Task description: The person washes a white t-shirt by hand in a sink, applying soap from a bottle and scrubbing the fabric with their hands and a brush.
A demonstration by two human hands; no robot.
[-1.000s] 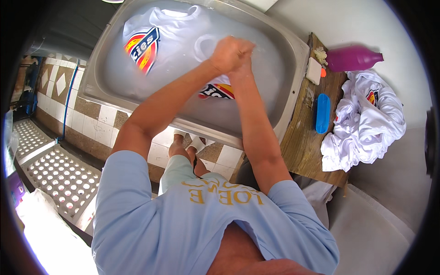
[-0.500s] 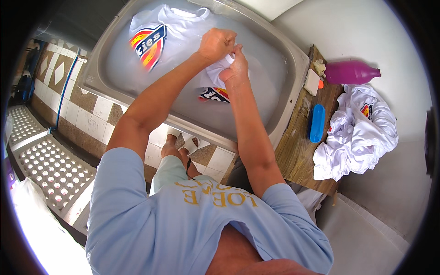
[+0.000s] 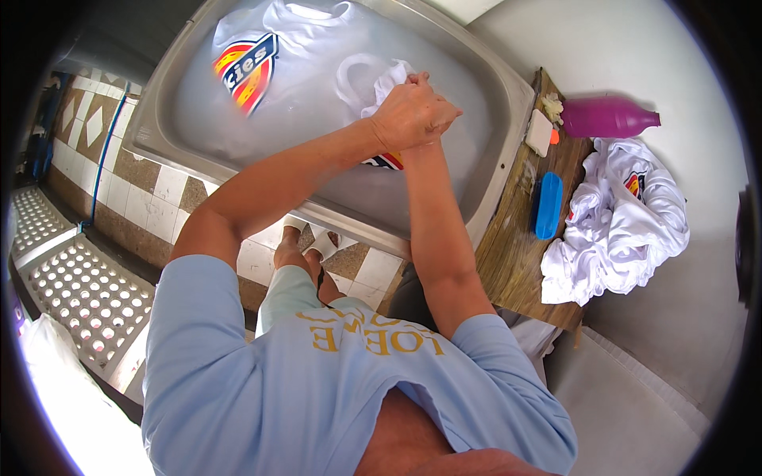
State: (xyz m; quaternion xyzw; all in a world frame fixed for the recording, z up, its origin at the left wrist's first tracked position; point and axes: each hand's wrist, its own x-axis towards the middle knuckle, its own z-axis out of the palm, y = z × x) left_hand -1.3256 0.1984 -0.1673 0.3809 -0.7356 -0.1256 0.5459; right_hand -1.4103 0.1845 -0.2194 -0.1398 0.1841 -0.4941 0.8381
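My left hand [image 3: 409,116] is closed over the middle of the sink, crossing in front of my right hand [image 3: 419,78] and hiding most of it. Bunched between them is a white T-shirt [image 3: 389,82], its neckband trailing in the cloudy water and part of its coloured print showing below my left wrist. My right fingers appear wrapped round the same cloth. Another white T-shirt [image 3: 305,36], with a red, yellow and navy print, lies spread in the water at the far left. Both shirts are in a wide metal sink [image 3: 502,119].
On the right, a wooden board [image 3: 508,266] bears a blue oblong tray [image 3: 548,206], a pale soap-like block [image 3: 539,132] and a heap of white shirts [image 3: 623,226]. A purple bottle [image 3: 607,117] lies against the wall. Perforated grey panels [image 3: 87,297] are at the left.
My left hand has moved right and nearer, across my right hand. The held shirt's neckband now shows in the water to their left. The view has shifted slightly.
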